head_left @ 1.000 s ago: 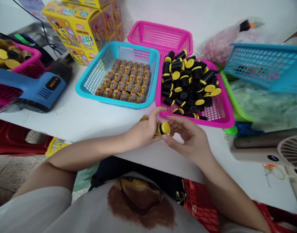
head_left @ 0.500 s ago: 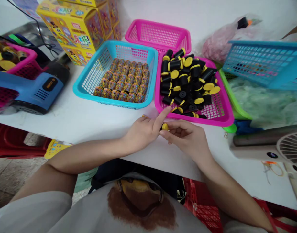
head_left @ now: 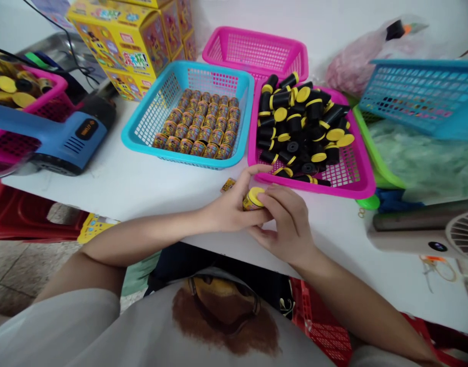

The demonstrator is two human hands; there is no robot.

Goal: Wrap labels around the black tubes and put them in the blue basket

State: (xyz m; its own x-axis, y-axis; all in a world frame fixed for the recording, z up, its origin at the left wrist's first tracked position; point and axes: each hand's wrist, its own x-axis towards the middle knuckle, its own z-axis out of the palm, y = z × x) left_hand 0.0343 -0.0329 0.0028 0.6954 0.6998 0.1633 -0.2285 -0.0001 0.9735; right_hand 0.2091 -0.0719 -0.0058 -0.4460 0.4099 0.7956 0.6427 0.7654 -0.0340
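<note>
Both my hands hold one small yellow-capped cylinder [head_left: 253,199] with a printed wrap just above the white table [head_left: 123,183], near its front edge. My left hand [head_left: 230,206] grips its body from the left, fingers wrapped round it. Fingers of my right hand [head_left: 285,224] curl over its yellow end from the right. A scrap of printed label [head_left: 228,184] lies on the table beside my left fingers. Just beyond sits a pink basket [head_left: 348,183] of several black cylinders with yellow caps [head_left: 301,130]. Left of it, a blue basket [head_left: 150,122] holds several wrapped cylinders [head_left: 201,130] in rows.
A blue heat gun [head_left: 61,137] lies at the left by a pink basket [head_left: 54,99] of yellow caps. Yellow printed boxes [head_left: 130,43] stand behind. An empty pink basket [head_left: 257,51], a tilted blue basket [head_left: 421,97], a green tray [head_left: 375,163] and a small fan [head_left: 425,232] sit at the back and right.
The cylinder has turned in my hands and its yellow cap now faces up. My left forefinger, pointed out half a second ago, has curled back round it. My right fingers have closed over the cap.
</note>
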